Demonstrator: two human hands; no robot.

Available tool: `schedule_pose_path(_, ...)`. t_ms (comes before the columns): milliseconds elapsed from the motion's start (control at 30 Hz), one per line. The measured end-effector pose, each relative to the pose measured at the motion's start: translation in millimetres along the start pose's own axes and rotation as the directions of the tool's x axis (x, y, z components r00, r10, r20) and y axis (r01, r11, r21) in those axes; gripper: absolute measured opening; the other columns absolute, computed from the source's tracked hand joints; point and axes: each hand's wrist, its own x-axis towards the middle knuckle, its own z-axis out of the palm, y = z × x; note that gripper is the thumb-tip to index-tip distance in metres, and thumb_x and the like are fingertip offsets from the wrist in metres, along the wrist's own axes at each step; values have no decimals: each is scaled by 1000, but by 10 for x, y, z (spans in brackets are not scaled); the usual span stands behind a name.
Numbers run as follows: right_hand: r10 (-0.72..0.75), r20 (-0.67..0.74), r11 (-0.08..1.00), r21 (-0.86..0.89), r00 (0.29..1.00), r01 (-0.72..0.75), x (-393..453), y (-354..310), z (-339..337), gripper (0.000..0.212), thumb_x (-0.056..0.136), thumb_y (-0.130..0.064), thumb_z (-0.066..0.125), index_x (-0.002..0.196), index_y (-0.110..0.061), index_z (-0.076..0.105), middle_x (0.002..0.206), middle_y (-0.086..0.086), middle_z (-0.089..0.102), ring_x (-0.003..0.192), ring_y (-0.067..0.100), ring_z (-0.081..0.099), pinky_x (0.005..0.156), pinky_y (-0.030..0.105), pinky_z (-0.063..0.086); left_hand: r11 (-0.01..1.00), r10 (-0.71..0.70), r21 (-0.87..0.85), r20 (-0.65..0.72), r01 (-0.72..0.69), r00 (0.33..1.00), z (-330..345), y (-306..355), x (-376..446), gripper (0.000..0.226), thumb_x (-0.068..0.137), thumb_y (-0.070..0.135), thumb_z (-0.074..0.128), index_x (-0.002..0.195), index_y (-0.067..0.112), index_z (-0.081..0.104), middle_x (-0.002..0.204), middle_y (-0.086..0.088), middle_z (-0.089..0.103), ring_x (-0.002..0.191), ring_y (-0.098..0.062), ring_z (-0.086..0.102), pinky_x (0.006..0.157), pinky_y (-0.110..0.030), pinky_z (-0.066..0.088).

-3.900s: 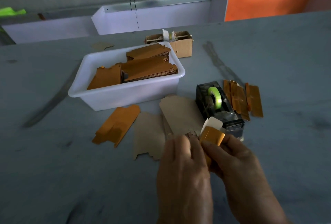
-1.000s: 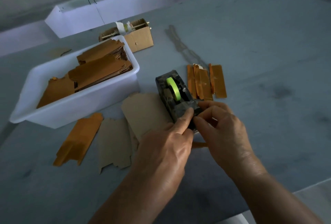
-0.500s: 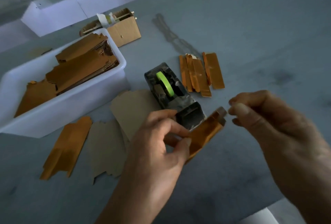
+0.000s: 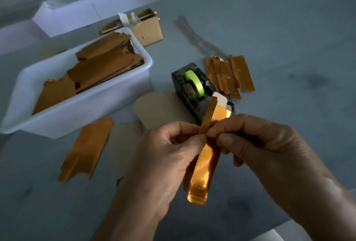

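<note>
Head view.

A: Where's the piece, and who has it?

B: The gold carton sleeve (image 4: 206, 165) is held up off the table (image 4: 289, 29), near the camera, standing roughly on end. The left hand (image 4: 169, 156) pinches it at mid-length between thumb and curled forefinger. The right hand (image 4: 265, 144) meets it from the right, thumb and forefinger closed on the same spot, other fingers tucked under.

A: Which step is that, do you think?

B: I'd say sealing the long seam. A narrow flap stands up at the far end, not yet lying flat. Whether a strip of clear tape is already between the right fingers, I cannot tell.

A: So what does the next move call for?

B: Pressing that flap down along the crease and rubbing along it, keeping the edges square so the sleeve doesn't twist.

A: What's the material like?

B: Thin card, glossy metallic gold outside, pale and matt inside, with a dotted perforation line near the lower end.

A: And around it?

B: Just beyond the hands sits a dark tape dispenser (image 4: 190, 94) carrying a lime-green roll (image 4: 194, 82). To its right lies a small heap of finished gold sleeves (image 4: 231, 75). To its left are flat blanks: two kraft-side up (image 4: 161, 108), one gold-side up (image 4: 84, 148). Far left, a white plastic tub (image 4: 77, 117) holds stacked blanks, with a small cardboard box (image 4: 149, 29) behind it.
</note>
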Motion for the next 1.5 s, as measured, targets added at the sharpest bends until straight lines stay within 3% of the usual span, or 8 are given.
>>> schedule_pose_path(233,-22,26,991,-130,999,25,85,-22,55,45,66,-37,63,110,-48,56,76,-4,66,69,11,63,56,18,48,998,35,-49,11,-35,999,-65,-4,-36,6,82,18,70,78,21,74,64,1,71,52,-8,66,48,-19,50)
schedule_pose_path(533,43,-59,946,-318,997,-60,129,-47,123,29,68,-34,64,90,-39,47,76,-16,69,67,6,64,61,31,52,995,41,-96,91,-32,995,-107,5,-23,12,84,8,66,79,16,73,76,-3,75,72,-17,74,67,-27,60)
schedule_pose_path(733,56,-80,927,-366,995,-82,123,-48,144,27,71,-26,70,85,-35,49,75,-19,68,64,0,64,54,20,48,996,5,-87,152,8,988,-130,16,-46,15,70,25,80,82,21,73,80,0,76,75,-14,74,71,-27,60)
schedule_pose_path(967,36,-105,897,-436,994,-79,101,-72,197,27,73,-23,72,84,-34,50,77,-23,66,66,-5,62,58,6,45,993,74,-95,-14,-75,997,-49,-56,-47,16,89,10,63,78,17,73,73,-4,75,68,-18,74,65,-36,62)
schedule_pose_path(1133,-71,-210,783,-617,975,-76,70,-95,282,31,74,-28,74,82,-34,45,77,-23,63,72,-7,57,70,12,45,963,267,48,-252,-264,930,96,-162,-103,18,86,9,65,76,22,71,69,-3,72,67,-19,72,61,-34,59)
schedule_pose_path(1233,-77,-244,745,-658,967,-107,73,-128,335,34,71,-35,75,81,-33,42,65,-16,61,64,-6,57,61,13,46,938,345,93,-322,-333,881,134,-222,-134,10,84,16,69,77,23,71,70,-2,70,67,-19,71,66,-41,59)
schedule_pose_path(1333,-88,-256,725,-679,963,-114,77,-197,323,52,54,-58,72,81,-35,35,63,-16,56,58,-6,52,47,13,34,943,305,-31,-321,-331,897,75,-181,-161,5,81,17,71,77,20,71,67,-3,72,62,-19,72,61,-33,60)
schedule_pose_path(1500,53,-203,904,-406,978,-134,118,-238,240,55,41,-65,63,88,-36,54,80,-20,67,70,-4,63,55,13,46,935,215,-227,-251,-273,944,-19,-84,-188,13,71,16,79,79,22,71,62,1,68,62,-24,72,55,-29,58)
